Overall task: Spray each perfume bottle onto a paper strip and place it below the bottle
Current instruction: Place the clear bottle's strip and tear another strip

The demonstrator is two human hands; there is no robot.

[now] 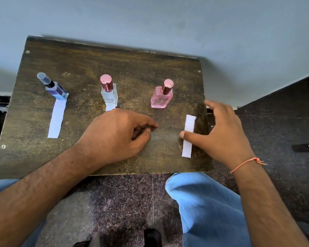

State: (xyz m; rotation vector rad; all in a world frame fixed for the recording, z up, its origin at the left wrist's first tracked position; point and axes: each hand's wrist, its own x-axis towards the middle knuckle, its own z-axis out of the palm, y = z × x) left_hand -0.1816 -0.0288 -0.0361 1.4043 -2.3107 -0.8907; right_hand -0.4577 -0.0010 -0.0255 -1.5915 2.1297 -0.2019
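Observation:
Three perfume bottles stand in a row on a dark wooden table [82, 65]: a blue bottle [56, 90] with a clear cap at the left, a clear bottle [109, 94] with a pink cap in the middle, a pink bottle [161, 97] at the right. A white paper strip [56, 118] lies below the blue bottle. Another strip [110, 108] peeks out below the clear bottle, mostly hidden by my left hand [118, 134], whose fingers are curled with nothing visible in them. My right hand [219, 129] is spread, its thumb on a third strip [188, 136] right of the pink bottle.
The table's right edge runs just beside the third strip, and its near edge is above my knees in blue jeans [203, 202]. A pale wall [168, 24] rises behind the table. Dark speckled floor [275, 131] lies to the right.

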